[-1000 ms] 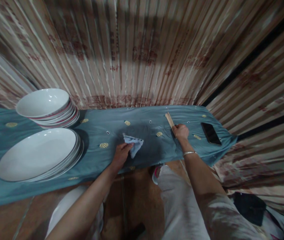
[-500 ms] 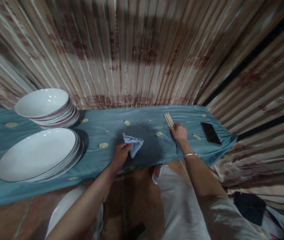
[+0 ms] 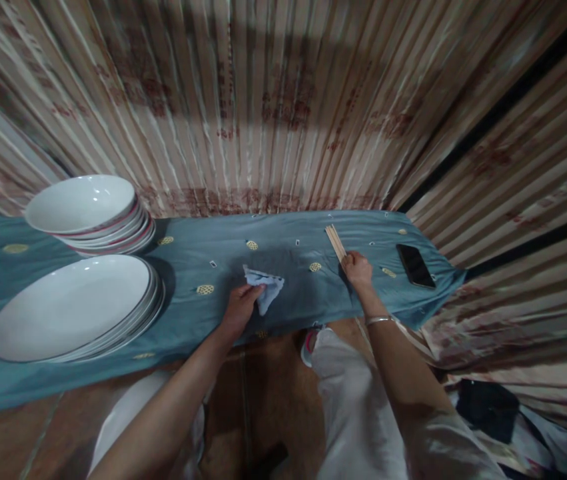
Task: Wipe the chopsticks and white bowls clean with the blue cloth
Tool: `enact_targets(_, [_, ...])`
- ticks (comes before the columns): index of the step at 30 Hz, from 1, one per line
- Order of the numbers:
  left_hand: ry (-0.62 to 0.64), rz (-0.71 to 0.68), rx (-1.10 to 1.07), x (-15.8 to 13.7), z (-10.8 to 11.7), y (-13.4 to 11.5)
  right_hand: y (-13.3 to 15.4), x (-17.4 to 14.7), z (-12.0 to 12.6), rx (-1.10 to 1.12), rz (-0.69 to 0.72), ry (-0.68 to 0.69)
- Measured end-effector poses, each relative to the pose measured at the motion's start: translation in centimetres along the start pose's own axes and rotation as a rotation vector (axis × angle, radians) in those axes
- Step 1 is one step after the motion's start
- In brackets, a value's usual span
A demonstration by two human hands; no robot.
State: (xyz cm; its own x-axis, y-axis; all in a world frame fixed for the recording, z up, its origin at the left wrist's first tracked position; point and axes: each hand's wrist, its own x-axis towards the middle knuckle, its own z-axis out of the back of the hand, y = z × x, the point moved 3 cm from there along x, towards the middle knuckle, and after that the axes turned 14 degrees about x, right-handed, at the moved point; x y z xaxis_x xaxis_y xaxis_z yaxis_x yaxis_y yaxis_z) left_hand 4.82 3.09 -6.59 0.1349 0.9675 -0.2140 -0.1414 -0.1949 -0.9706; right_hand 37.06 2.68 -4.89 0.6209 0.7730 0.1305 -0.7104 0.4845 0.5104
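Note:
Pinched in my left hand (image 3: 241, 310) is a small light-blue cloth (image 3: 269, 292), folded and hanging just over the middle of the table. My right hand (image 3: 358, 269) is closed round the near end of a bundle of wooden chopsticks (image 3: 335, 241), which lies on or close to the tablecloth and points away to the left. The near ends of the chopsticks are hidden by my fingers. A silver bracelet (image 3: 379, 320) circles my right wrist.
A teal tablecloth (image 3: 223, 230) covers the long table. On the left stand stacked white bowls (image 3: 83, 207) and stacked oval plates (image 3: 73, 310). A black phone (image 3: 416, 265) lies right of my right hand. Pleated curtains (image 3: 263, 100) hang behind and to the right.
My right hand has slid slightly toward me along the chopsticks, so more of their length shows. The cloth stays in my left hand. The whole view has shifted a little.

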Motion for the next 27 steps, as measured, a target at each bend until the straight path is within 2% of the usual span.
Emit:
enact_targets(10, [-0.002,0.007,-0.033,0.0,-0.1,-0.2,-3.4,-0.3,0.9,0.278,-0.067,0.013])
enact_targets(16, [0.012,-0.012,-0.009,0.0,0.0,-0.3,-3.4,-0.2,1.3,0.277,-0.078,0.017])
enact_targets(22, [0.009,-0.023,0.012,-0.1,0.0,-0.4,-4.2,-1.9,1.9,0.253,-0.068,-0.030])
enact_targets(27, [0.000,-0.027,-0.004,0.1,-0.1,-0.1,-4.4,-2.7,1.4,0.189,-0.010,0.020])
